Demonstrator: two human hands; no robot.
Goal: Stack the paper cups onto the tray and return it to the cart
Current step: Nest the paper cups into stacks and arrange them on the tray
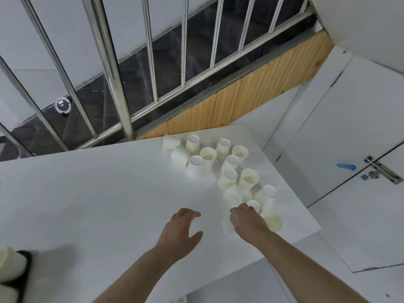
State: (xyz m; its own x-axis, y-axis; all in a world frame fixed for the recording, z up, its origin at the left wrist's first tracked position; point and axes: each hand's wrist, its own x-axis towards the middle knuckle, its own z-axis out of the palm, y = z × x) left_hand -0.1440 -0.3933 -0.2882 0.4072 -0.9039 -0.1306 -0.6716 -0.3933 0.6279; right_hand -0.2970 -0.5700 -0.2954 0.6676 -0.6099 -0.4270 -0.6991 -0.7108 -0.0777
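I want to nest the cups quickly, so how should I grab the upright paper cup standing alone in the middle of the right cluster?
Take the upright cream paper cup round its side wall just below the open rim, from above and the near side; its mouth faces up.

Left hand (182,230) hovering palm-down, fingers loosely spread, right hand (248,219) reaching forward, fingers curled downward
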